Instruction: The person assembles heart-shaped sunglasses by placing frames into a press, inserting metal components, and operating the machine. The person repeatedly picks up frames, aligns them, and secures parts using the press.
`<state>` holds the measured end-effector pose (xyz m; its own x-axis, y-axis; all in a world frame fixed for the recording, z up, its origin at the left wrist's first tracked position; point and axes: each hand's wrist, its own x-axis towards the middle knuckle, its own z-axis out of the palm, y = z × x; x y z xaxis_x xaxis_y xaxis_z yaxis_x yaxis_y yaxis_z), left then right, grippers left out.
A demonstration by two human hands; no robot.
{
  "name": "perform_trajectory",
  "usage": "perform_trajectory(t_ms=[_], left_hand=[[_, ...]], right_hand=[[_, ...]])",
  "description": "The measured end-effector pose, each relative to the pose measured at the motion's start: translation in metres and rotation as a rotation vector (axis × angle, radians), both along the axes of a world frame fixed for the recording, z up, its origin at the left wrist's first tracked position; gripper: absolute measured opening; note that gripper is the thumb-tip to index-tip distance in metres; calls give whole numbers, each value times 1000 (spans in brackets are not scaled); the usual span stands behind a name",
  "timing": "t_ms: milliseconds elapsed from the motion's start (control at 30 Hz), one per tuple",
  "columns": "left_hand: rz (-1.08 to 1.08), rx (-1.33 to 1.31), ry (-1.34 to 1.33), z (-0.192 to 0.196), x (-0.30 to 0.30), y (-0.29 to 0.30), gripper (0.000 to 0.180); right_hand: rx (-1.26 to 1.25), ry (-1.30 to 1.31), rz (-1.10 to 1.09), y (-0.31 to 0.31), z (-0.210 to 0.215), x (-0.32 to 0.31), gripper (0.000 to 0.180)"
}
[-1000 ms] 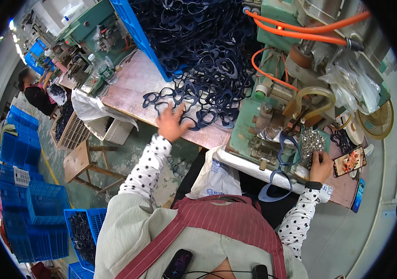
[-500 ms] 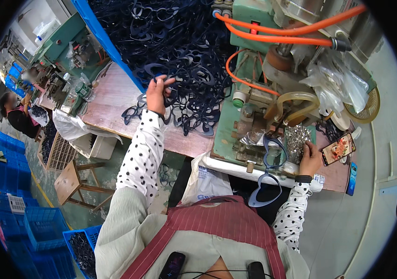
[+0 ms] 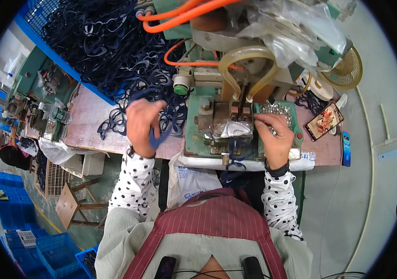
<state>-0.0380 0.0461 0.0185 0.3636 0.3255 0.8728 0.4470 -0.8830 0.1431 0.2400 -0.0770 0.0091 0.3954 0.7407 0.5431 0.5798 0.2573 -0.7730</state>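
My left hand (image 3: 143, 123), blurred by motion, is closed around a dark blue eyeglass frame (image 3: 162, 138) in front of the heap. Part of the frame is hidden behind the fingers. My right hand (image 3: 277, 142) has its fingertips together at the right side of the green bench machine (image 3: 197, 142), beside its copper-coloured jaws (image 3: 239, 111). Whatever those fingertips pinch is too small to make out. Just beyond them lies a pile of small silvery metal parts (image 3: 277, 109). Below the machine's front edge a blurred dark blue frame (image 3: 236, 162) hangs down.
A blue crate (image 3: 70, 69) spills many dark frames (image 3: 142, 83) onto the table (image 3: 86, 121). Orange hoses (image 3: 184, 16) and clear plastic bags (image 3: 296, 32) hang over the machine. A phone (image 3: 324, 122) and a small fan (image 3: 347, 67) are at the right. Farther left sits another person (image 3: 14, 151).
My left hand has come back from the heap with a frame. My right hand has moved from the metal parts toward the machine's jaws. The view has shifted right.
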Motion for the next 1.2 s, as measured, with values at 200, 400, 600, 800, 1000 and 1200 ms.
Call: perform_trajectory(t_ms=[200,400,600,800,1000,1200], left_hand=[[-453,-569,-290,45,43,-52,23],[-513,-891,-536,61,60,-37,25],[-432,-213,-32,28,52,-54,26],[-763,-10,236,-12,81,-76,36],[-747,-44,200,-16,89,-70,37],[-717,-75,183,-16,87,-72,37]], right_hand=[[-19,62,-44,6,7,-35,21],[15,381,14,10,-2,-49,43],[155,646,45,16,-5,-64,47],[89,235,-83,12,-18,-19,44],[-162,-75,-513,-15,-75,84,27],[-551,-434,-383,-46,-69,87,33]])
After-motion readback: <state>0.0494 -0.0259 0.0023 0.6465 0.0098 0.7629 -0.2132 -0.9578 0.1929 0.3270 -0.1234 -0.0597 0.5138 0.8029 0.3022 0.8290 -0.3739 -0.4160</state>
